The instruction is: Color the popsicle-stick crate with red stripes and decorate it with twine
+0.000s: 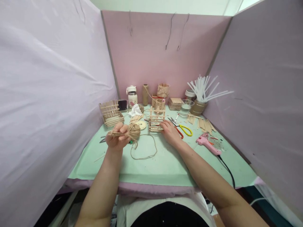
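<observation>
My left hand point(117, 136) is raised, palm up, with fingers curled on strands of jute twine point(114, 134). Just beside it is a ball of jute twine point(134, 131), and from there a loose strand loops over the table. Whether the ball rests on the table or hangs from my fingers I cannot tell. My right hand point(169, 131) grips the right side of a small rack made of wooden craft sticks point(155, 126), which stands on the table. Scissors with yellow and red handles point(185, 129) lie right beside that hand.
A pink glue gun point(208, 144) with a black cord lies at right. Loose craft sticks point(205, 125), a cup of water point(186, 107) and a pot of white sticks point(199, 107) stand behind. Another stick rack point(111, 116) is at left. Fabric walls point(165, 60) enclose the table.
</observation>
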`<act>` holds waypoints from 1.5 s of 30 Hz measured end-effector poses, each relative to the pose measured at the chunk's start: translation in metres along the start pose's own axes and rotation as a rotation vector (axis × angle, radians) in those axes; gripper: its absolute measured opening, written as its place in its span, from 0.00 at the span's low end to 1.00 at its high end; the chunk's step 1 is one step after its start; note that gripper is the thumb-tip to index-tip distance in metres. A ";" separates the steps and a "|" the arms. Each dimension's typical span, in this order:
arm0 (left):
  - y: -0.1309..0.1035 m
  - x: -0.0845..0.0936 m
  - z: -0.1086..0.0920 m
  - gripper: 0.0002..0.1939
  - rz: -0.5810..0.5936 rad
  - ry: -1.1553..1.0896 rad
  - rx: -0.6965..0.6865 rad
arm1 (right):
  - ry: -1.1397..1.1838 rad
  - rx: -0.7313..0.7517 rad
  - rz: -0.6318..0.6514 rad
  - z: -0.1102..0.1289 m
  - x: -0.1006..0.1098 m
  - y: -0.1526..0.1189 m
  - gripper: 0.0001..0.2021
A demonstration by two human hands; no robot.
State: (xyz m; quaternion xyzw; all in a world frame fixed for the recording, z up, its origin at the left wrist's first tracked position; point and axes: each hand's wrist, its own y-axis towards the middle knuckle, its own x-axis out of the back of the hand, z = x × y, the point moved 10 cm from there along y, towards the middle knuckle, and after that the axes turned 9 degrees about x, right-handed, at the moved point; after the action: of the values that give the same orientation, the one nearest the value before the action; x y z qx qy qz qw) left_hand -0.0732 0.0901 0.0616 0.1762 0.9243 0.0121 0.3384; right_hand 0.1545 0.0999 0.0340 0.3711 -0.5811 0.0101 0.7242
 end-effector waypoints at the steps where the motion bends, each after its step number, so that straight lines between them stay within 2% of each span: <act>1: 0.001 -0.005 0.004 0.34 0.023 0.015 0.027 | 0.008 -0.004 -0.008 0.000 0.001 -0.001 0.19; 5: 0.002 -0.029 0.017 0.30 0.110 0.083 0.144 | 0.046 0.005 -0.012 0.003 0.003 -0.003 0.21; 8: 0.001 -0.042 0.026 0.23 0.147 0.144 0.223 | 0.054 0.000 -0.052 0.005 0.012 -0.006 0.23; 11: 0.005 -0.049 0.044 0.14 0.145 0.251 0.298 | 0.082 -0.018 -0.175 0.008 0.030 -0.011 0.21; 13: 0.013 -0.046 0.057 0.12 0.047 0.317 0.303 | 0.134 -0.053 -0.315 0.010 0.048 -0.014 0.14; 16: 0.030 -0.040 0.072 0.13 -0.158 0.380 0.247 | 0.221 -0.114 -0.502 0.016 0.070 -0.012 0.06; 18: 0.040 -0.048 0.074 0.12 -0.194 0.422 0.165 | 0.261 -0.134 -0.559 0.024 0.078 -0.005 0.04; 21: 0.049 -0.066 0.067 0.10 -0.177 0.550 0.006 | 0.290 -0.148 -0.661 0.032 0.086 0.000 0.04; 23: 0.048 -0.068 0.060 0.09 -0.222 0.629 -0.095 | 0.264 -0.129 -0.713 0.035 0.088 -0.002 0.04; 26: 0.042 -0.064 0.054 0.07 -0.282 0.741 -0.214 | 0.197 -0.094 -0.695 0.036 0.081 -0.007 0.02; 31: 0.033 -0.071 0.052 0.05 -0.250 0.922 -0.378 | 0.200 -0.116 -0.626 0.029 0.069 -0.009 0.03; 34: 0.033 -0.070 0.054 0.04 -0.257 0.935 -0.364 | 0.288 -0.158 -0.595 0.024 0.066 -0.008 0.06; 37: 0.036 -0.062 0.058 0.07 -0.282 0.904 -0.275 | 0.461 -0.275 -0.612 0.010 0.062 -0.010 0.07; 39: 0.036 -0.062 0.060 0.07 -0.280 0.962 -0.253 | 0.580 -0.353 -0.616 0.001 0.056 -0.013 0.07; 42: 0.034 -0.072 0.057 0.04 -0.242 1.125 -0.315 | 0.665 -0.406 -0.600 -0.005 0.048 -0.014 0.07; 45: 0.028 -0.082 0.052 0.04 -0.248 1.265 -0.436 | 0.671 -0.418 -0.593 -0.007 0.045 -0.015 0.07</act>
State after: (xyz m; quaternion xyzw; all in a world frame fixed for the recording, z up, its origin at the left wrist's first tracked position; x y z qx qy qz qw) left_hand 0.0260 0.0837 0.0765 -0.0443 0.9341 0.2600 -0.2405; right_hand 0.1810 0.0742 0.0638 0.3437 -0.1749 -0.1941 0.9020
